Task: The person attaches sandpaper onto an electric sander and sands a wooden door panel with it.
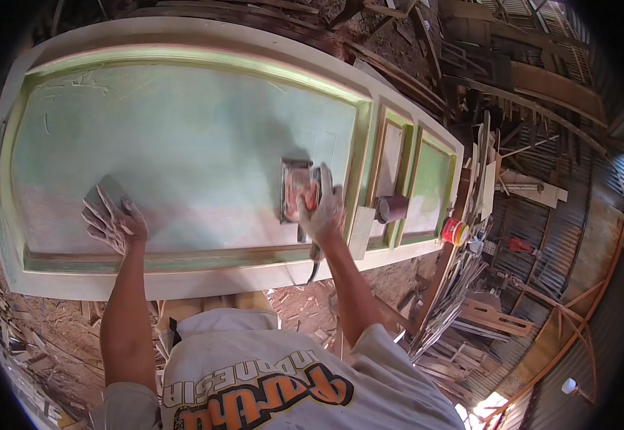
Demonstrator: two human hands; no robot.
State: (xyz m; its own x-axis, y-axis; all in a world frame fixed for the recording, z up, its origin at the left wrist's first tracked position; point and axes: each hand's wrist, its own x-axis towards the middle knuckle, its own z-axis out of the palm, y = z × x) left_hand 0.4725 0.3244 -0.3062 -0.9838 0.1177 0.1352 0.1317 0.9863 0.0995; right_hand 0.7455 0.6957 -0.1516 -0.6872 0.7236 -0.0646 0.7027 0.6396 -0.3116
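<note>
A large panelled door (183,154) lies flat, its big recessed panel tinted pale green and whitish. My right hand (324,213) is wrapped round a power sander (298,190), which rests on the right part of that panel, with a dark cord hanging off the near edge. Toward the left end of the same panel, my left hand (116,221) has its dusty fingers spread over the surface and holds nothing. Right of the sander, a roll of brown sandpaper (392,208) sits across the frame by the narrow panels.
A red and yellow tub (455,231) stands at the door's right end. Stacked wood strips (445,304) and scrap timber lie beyond it. More boards are piled behind the door, and wood chips (305,304) cover the ground near me.
</note>
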